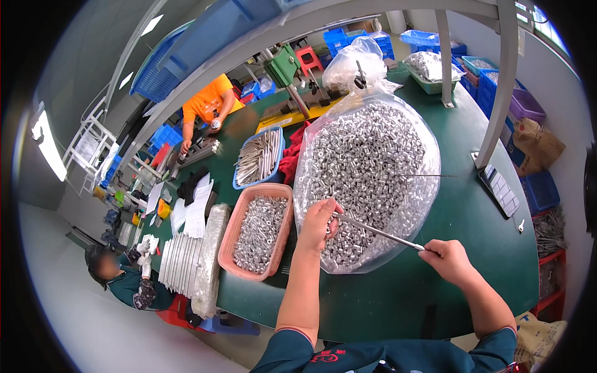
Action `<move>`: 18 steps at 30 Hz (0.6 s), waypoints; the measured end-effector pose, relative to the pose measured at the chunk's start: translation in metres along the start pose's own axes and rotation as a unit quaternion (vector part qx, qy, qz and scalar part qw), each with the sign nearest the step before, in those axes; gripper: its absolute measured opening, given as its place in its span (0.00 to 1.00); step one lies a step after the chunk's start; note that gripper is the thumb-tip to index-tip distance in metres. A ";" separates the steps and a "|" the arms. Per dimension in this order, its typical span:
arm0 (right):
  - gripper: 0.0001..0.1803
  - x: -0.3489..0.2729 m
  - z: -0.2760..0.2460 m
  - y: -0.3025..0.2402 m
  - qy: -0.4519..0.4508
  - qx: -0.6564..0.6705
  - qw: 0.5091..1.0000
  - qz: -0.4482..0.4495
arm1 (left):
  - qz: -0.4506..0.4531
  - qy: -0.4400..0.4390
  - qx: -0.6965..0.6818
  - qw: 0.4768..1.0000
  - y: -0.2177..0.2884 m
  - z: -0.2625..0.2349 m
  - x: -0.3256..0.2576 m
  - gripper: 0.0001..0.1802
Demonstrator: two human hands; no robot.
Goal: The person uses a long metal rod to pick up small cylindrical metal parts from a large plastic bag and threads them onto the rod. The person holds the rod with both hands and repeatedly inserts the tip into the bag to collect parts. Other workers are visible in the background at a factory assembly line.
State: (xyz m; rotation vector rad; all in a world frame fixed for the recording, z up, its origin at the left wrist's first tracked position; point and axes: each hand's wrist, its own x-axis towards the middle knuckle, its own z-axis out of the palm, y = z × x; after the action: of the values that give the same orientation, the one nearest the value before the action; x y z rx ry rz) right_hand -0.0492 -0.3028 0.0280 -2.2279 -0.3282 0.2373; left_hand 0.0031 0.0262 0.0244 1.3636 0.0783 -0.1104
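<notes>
A slim metal rod (387, 235) slants across the front of a clear plastic bag (364, 271) heaped with small silver metal sleeves (367, 168). My left hand (318, 225) is closed at the rod's far left end, with fingers curled; a few small shiny pieces seem to show between them, too small to make out. My right hand (449, 261) grips the near right end, thumb and fingers pressed round it, over the green table. Another thin metal rod (429, 175) sticks out of the heap to the right.
Left of the bag stand a pink basket (225, 261) of small metal parts and a blue tray (281, 163) of metal rods. A phone (499, 190) lies by a frame post (491, 133) at right. Two co-workers (211, 102) sit further left. A green press (281, 65) stands behind.
</notes>
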 end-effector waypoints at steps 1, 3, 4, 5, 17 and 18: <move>0.10 0.000 -0.002 -0.002 0.032 -0.047 0.998 -0.031 | -0.005 -0.001 0.000 1.000 -0.001 0.000 0.000 0.22; 0.10 0.001 -0.002 0.000 0.056 -0.056 0.995 -0.059 | -0.014 -0.004 0.001 1.000 0.000 0.003 -0.001 0.22; 0.10 0.001 -0.001 0.002 0.044 -0.044 0.997 -0.045 | -0.029 -0.013 -0.020 0.999 0.001 0.002 -0.001 0.23; 0.10 0.002 0.000 0.004 0.033 -0.031 0.998 -0.032 | -0.044 -0.022 -0.041 0.998 0.002 0.001 -0.001 0.23; 0.14 0.005 0.014 0.009 -0.097 0.146 0.981 0.077 | -0.094 -0.055 -0.202 0.973 -0.008 0.000 0.004 0.23; 0.15 0.006 0.014 0.009 -0.100 0.158 0.979 0.079 | -0.098 -0.059 -0.224 0.968 -0.008 -0.002 0.005 0.23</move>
State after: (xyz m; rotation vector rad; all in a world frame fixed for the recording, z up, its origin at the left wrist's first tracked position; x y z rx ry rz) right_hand -0.0462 -0.2967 0.0119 -1.9192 -0.2044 0.5622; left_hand 0.0069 0.0260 0.0154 0.8922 0.1287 -0.3203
